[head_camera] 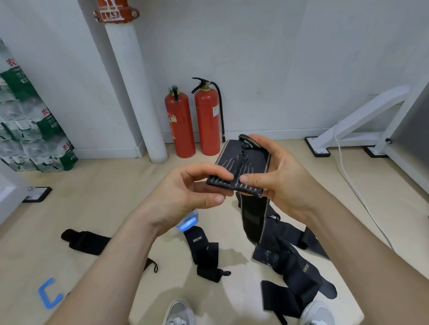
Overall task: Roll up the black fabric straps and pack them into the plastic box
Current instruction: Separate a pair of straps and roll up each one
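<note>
Left hand point(182, 193) and right hand point(282, 180) pinch the black grey-stitched fabric strap point(243, 161) — dangling tail unguided, so the roll may start skewed.

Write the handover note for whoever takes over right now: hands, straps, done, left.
Left hand pinches the near corner of the held strap; right hand grips its right edge. Its tail hangs unrolled.
Floor: left strap, middle strap, right heap, all loose.
Box: only a blue plastic piece shows behind the left wrist; unsure.
Done: nothing visibly rolled or packed.
Left: roll every strap, pack them.
</note>
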A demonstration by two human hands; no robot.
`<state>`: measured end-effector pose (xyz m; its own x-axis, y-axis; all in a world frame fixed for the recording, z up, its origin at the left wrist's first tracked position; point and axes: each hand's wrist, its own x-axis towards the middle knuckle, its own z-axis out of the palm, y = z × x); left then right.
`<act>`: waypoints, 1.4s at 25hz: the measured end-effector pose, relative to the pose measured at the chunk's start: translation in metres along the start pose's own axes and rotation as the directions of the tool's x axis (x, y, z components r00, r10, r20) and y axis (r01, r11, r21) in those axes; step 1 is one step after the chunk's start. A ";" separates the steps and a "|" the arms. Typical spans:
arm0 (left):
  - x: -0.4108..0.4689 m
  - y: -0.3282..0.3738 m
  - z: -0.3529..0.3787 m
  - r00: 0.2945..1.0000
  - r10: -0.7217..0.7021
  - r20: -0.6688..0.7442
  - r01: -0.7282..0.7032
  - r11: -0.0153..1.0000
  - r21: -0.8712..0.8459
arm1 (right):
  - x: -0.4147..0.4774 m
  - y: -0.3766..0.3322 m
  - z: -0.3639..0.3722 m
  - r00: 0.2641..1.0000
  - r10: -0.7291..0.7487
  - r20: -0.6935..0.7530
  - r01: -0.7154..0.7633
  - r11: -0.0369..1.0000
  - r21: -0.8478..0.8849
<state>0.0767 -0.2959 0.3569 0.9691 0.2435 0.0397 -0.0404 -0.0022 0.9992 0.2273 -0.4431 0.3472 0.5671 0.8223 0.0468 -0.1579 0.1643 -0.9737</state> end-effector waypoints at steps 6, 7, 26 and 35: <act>0.005 -0.001 0.004 0.987 0.023 -0.159 -0.008 0.995 0.097 | 0.002 0.009 0.002 0.999 -0.033 -0.010 0.032 0.995 -0.091; 0.006 -0.001 0.005 0.985 0.022 -0.172 0.000 0.992 0.123 | 0.003 0.010 0.003 0.998 -0.058 -0.022 0.054 0.986 -0.155; 0.001 0.007 -0.001 0.999 -0.009 -0.037 0.009 1.000 0.017 | 0.002 0.009 0.005 0.989 0.087 0.117 -0.097 0.992 0.086; 0.006 0.000 0.002 0.965 0.066 -0.256 -0.031 0.990 0.140 | 0.004 0.016 0.015 0.997 0.069 0.034 -0.073 0.990 0.118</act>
<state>0.0831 -0.2967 0.3569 0.8698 0.4826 0.1022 -0.0356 -0.1453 0.9887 0.2149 -0.4294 0.3348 0.5266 0.8500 -0.0132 -0.2930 0.1669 -0.9414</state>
